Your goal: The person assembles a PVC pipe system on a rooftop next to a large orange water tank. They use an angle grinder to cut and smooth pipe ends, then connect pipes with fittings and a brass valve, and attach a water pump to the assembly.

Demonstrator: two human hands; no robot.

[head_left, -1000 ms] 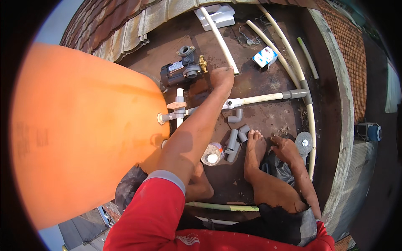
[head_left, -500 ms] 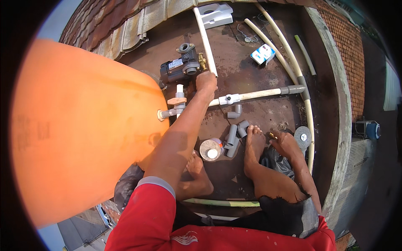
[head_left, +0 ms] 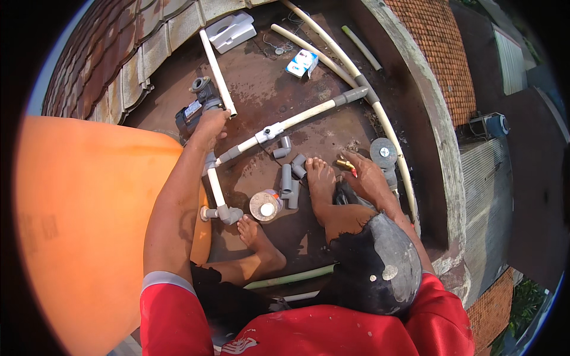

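My left hand [head_left: 212, 126] reaches to the dark water pump [head_left: 191, 116], its fingers curled beside the lower end of a loose white pipe [head_left: 217, 71]. The hand covers the pump's near side, so whatever it grips is hidden. In my right hand [head_left: 369, 178], near my right foot, is a small brass fitting [head_left: 343, 162] with a red part. Between my feet lie several grey pipe tees and elbows [head_left: 287, 178], next to a round tin [head_left: 263, 207] with a white lid. A tool with a grey disc [head_left: 383, 152] rests beyond my right hand.
A large orange tank [head_left: 95, 219] fills the left side. White pipework with a valve [head_left: 270, 132] crosses the floor, joining a long pipe [head_left: 389, 127] along the low wall [head_left: 436, 142]. A blue-and-white box [head_left: 302, 63] and white foam packing [head_left: 231, 31] lie farther off.
My view has swung to the right, shifting the scene leftward. My left hand has moved closer against the pump. My right hand has lifted slightly, showing more of the brass fitting and its red part.
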